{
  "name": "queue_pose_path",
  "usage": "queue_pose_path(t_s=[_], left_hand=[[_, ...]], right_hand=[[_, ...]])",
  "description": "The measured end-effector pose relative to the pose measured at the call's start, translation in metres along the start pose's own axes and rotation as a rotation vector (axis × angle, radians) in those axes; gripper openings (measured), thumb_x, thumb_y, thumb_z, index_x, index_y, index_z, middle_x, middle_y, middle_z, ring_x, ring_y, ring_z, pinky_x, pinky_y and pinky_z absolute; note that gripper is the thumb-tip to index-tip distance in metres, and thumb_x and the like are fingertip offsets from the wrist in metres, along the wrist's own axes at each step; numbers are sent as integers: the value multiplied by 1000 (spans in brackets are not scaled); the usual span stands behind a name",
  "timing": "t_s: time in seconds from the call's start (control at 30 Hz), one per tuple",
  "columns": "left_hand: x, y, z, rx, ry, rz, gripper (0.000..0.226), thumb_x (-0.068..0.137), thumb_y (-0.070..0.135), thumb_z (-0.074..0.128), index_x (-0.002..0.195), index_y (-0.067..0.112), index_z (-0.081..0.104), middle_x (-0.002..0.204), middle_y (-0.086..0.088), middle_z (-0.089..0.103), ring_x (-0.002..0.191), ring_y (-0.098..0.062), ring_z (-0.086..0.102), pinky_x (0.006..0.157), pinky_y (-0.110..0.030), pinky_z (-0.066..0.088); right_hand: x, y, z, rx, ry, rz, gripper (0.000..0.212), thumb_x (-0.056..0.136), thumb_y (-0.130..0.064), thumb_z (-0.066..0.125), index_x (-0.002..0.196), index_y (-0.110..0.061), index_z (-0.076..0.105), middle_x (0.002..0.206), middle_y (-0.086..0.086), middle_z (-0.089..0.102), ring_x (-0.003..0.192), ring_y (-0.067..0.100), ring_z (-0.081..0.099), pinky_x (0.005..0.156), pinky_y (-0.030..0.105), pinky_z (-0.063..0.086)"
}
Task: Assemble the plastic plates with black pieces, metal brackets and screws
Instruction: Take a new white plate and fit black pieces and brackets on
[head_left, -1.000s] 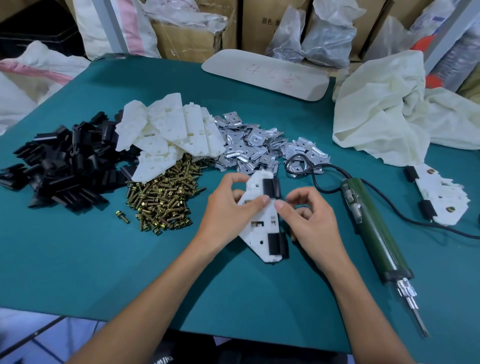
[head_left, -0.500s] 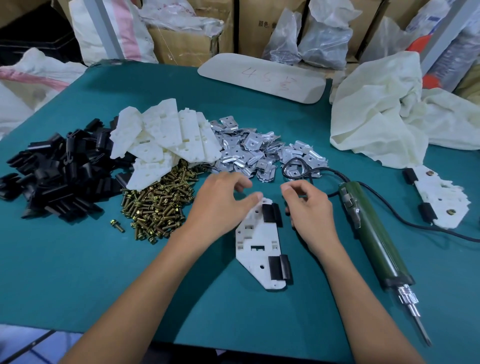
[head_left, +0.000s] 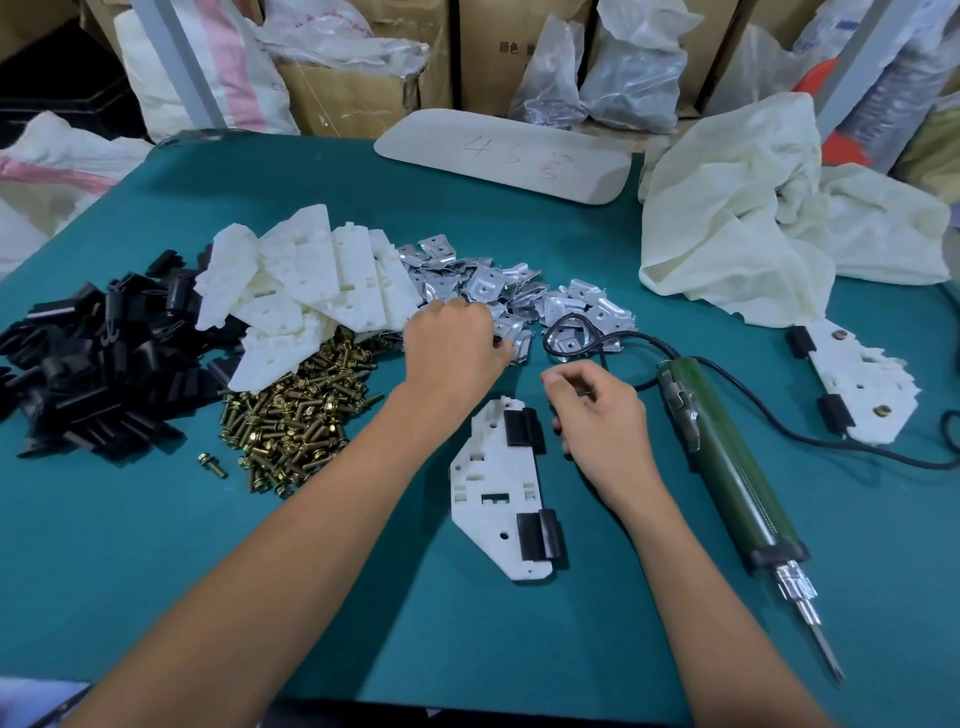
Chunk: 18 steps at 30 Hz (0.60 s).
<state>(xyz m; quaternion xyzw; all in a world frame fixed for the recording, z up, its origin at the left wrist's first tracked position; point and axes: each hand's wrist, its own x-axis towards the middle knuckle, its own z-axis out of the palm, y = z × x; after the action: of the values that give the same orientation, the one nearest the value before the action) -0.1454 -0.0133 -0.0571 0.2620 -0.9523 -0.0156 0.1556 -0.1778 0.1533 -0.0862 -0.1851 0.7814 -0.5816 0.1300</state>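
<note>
Matt white plastic plate (head_left: 493, 499); shiny metal brackets (head_left: 488, 286); brassy screws (head_left: 296, 415); table (head_left: 156, 545) covering looked like matt cloth.

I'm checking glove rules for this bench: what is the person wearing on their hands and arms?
Nothing: the left hand and right hand are bare, with no gloves, and no rings or watch in view. Both forearms are uncovered to the frame's bottom edge, with no sleeves showing.
</note>
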Motion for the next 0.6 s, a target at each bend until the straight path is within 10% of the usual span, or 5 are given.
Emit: queue_pose_path(t_s=[0.43,0.6], left_hand=[[2,-1,-11,68,-43,-12,50,81,53,61,58,14,38,57,4,37,63,-21,45,48,-25,16],[-18,-19,-29,-171,-23,-107,45,77,65,62,77,20,69,70,2,66,70,-23,60,59,-27,42]], right_hand=[[0,-2,-1,21,-4,2,15,96,-32,64,86,-41,70,70,-15,66,69,10,61,63,35,52],[-1,-2,-1,12,-8,-2,14,95,-32,64,86,-39,71,72,-15,67,70,10,63,65,38,54]])
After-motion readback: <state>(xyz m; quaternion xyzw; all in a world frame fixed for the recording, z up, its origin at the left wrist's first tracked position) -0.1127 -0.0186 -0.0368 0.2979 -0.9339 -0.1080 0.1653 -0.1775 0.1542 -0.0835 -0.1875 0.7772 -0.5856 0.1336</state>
